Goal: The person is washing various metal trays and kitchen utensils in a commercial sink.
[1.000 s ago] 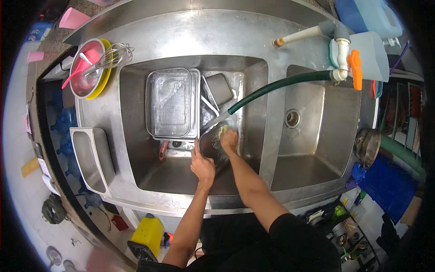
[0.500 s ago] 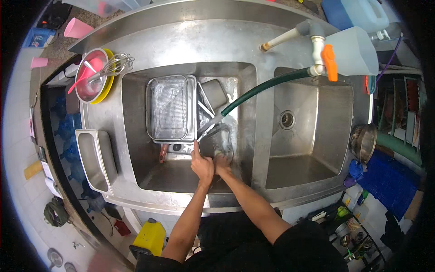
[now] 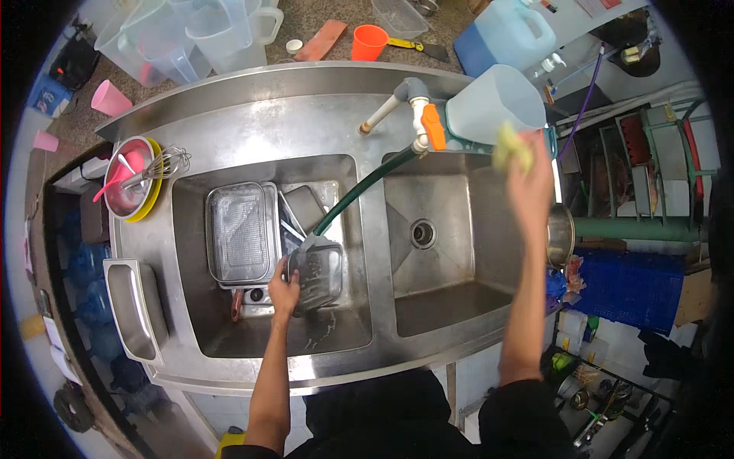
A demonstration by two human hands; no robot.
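Note:
My left hand (image 3: pixel 284 291) is closed on the left edge of a rectangular pan (image 3: pixel 323 273) in the left sink basin (image 3: pixel 252 336). Water from the green hose (image 3: pixel 365 182) runs down at that pan. Over on the right, my right hand (image 3: pixel 533 180) is raised with a yellow-green sponge (image 3: pixel 511 149) in its fingers, slightly blurred. It is close to a translucent plastic container (image 3: pixel 493 99) behind the right basin. Beside the pan lie a stack of wire-mesh trays (image 3: pixel 241 233) and a smaller metal pan (image 3: pixel 306 206).
A white tap pipe with an orange valve (image 3: pixel 433 126) rises behind the right basin (image 3: pixel 428 287). Bowls with a whisk (image 3: pixel 164 164) and a deep steel pan (image 3: pixel 138 310) stand at left. A blue jug (image 3: pixel 497 42) and plastic pitchers (image 3: pixel 172 38) line the back counter.
My right hand has left the basin and moved up and right, now with the sponge visible. My left hand has shifted onto the pan's edge. The view has swung right.

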